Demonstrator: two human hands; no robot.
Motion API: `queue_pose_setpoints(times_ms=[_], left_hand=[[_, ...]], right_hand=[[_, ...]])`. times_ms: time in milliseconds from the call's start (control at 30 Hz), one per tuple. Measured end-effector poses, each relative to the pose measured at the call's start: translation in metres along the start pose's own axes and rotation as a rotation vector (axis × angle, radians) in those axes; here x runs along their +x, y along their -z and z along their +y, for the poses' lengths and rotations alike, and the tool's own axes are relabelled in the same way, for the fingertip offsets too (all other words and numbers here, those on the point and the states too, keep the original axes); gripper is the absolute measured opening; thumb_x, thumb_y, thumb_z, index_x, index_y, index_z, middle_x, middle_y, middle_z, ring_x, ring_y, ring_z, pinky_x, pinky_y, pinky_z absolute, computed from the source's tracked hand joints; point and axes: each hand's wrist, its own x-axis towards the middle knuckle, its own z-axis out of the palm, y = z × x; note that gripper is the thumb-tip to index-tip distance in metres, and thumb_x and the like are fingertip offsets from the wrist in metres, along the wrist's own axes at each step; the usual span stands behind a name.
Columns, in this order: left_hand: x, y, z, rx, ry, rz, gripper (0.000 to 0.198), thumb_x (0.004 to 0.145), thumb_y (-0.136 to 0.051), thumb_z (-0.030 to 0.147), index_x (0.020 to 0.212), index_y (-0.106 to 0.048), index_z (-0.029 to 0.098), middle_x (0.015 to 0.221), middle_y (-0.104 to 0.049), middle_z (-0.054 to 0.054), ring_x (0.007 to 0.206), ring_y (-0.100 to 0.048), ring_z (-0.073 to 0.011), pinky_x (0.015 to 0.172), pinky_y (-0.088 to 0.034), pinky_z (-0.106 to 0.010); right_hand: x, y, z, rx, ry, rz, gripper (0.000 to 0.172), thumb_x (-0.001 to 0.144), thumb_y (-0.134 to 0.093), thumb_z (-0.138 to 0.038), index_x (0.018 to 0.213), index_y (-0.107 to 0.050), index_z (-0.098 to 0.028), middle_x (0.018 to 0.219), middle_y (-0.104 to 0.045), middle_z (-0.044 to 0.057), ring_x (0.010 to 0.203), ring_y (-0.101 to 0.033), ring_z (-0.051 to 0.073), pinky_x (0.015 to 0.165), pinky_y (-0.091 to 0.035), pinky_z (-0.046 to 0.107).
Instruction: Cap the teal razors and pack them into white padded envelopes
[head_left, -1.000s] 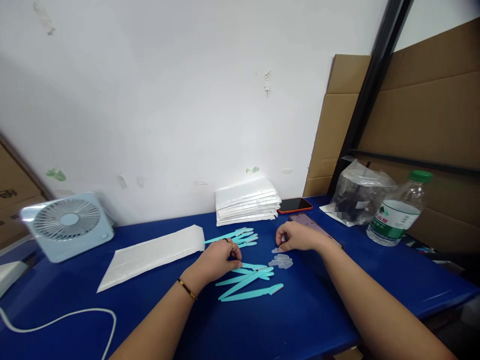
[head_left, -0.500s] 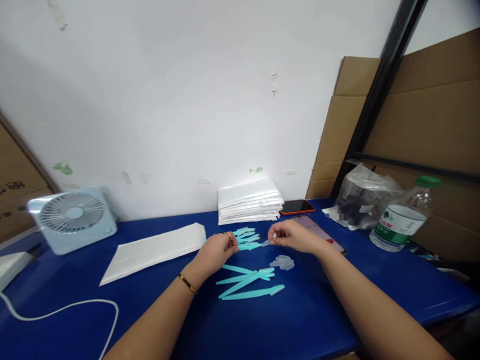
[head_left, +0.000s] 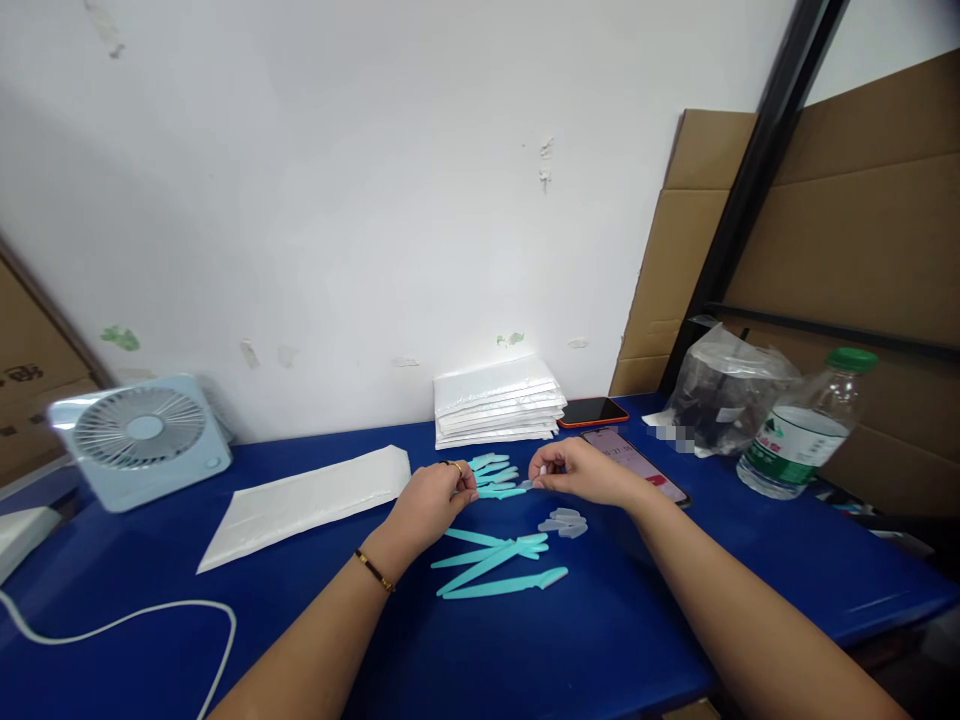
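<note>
My left hand [head_left: 439,497] pinches the handle of a turquoise eyebrow razor [head_left: 501,493], whose blade end points right. Facing it, my right hand [head_left: 564,470] is closed on a small clear blade cap [head_left: 527,485], close to the razor's tip; whether the two touch I cannot tell. Beyond my left fingers several more razors [head_left: 491,462] lie side by side, partly hidden by that hand. Nearer to me, loose razors [head_left: 480,567] lie crossed, with a single razor [head_left: 502,586] in front. Several clear caps [head_left: 564,522] sit in a small pile below my right hand.
A white padded envelope [head_left: 307,505] lies left, and a stack of envelopes [head_left: 495,400] stands by the wall. Two phones [head_left: 592,411], a plastic bag [head_left: 727,390] and a water bottle [head_left: 802,430] are on the right. A fan [head_left: 146,435] and white cable [head_left: 150,605] occupy the left side.
My right hand has moved slightly left with the cap, closer to the razor's blade end. My left hand stays almost in place. The view has shifted a little.
</note>
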Motion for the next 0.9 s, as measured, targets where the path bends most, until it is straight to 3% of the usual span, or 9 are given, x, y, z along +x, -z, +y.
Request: queue_pose_setpoints(times_ms=[233, 467, 667, 833, 900], left_hand=[[-0.001, 0.002, -0.002, -0.007, -0.009, 0.015, 0.01, 0.08, -0.05, 0.028, 0.076, -0.057, 0.022, 0.072, -0.061, 0.001, 0.067, -0.054, -0.0141, 0.058, -0.032, -0.023], [0.001, -0.003, 0.0, -0.011, -0.01, 0.015, 0.01, 0.081, -0.05, 0.029, 0.078, -0.057, 0.021, 0.075, -0.062, 0.001, 0.071, -0.055, -0.0146, 0.061, -0.036, -0.024], [0.0, -0.003, 0.0, 0.001, 0.012, 0.152, 0.025, 0.078, -0.056, 0.033, 0.1, -0.057, 0.022, 0.102, -0.06, -0.004, 0.095, -0.052, -0.0197, 0.078, -0.039, -0.028], [-0.014, -0.001, 0.02, -0.07, -0.11, -0.192, 0.031, 0.067, -0.062, 0.05, 0.082, -0.061, 0.023, 0.081, -0.061, 0.001, 0.073, -0.055, -0.0152, 0.058, -0.037, -0.023], [-0.017, -0.003, 0.026, -0.039, -0.126, -0.264, 0.031, 0.063, -0.066, 0.049, 0.08, -0.062, 0.023, 0.078, -0.062, 0.001, 0.069, -0.054, -0.0145, 0.053, -0.033, -0.022]], right_hand=[[-0.002, 0.003, -0.001, -0.021, 0.001, 0.001, 0.014, 0.075, -0.056, -0.026, 0.079, -0.065, -0.016, 0.072, -0.064, 0.002, 0.063, -0.054, 0.013, 0.054, -0.04, 0.021], [0.009, -0.019, -0.003, 0.002, 0.04, 0.039, 0.016, 0.076, -0.057, -0.029, 0.082, -0.066, -0.017, 0.069, -0.063, 0.001, 0.061, -0.054, 0.012, 0.055, -0.04, 0.021], [0.004, -0.003, 0.007, -0.098, 0.003, 0.118, 0.016, 0.075, -0.056, -0.028, 0.083, -0.067, -0.018, 0.075, -0.065, 0.002, 0.066, -0.057, 0.013, 0.059, -0.041, 0.022], [-0.008, 0.018, 0.018, -0.186, -0.087, -0.158, 0.014, 0.067, -0.063, -0.028, 0.077, -0.069, -0.019, 0.066, -0.065, 0.0, 0.058, -0.055, 0.013, 0.051, -0.037, 0.021], [-0.01, 0.018, 0.02, -0.195, -0.132, -0.234, 0.015, 0.064, -0.066, -0.028, 0.076, -0.069, -0.019, 0.062, -0.063, -0.001, 0.055, -0.054, 0.013, 0.048, -0.036, 0.021]])
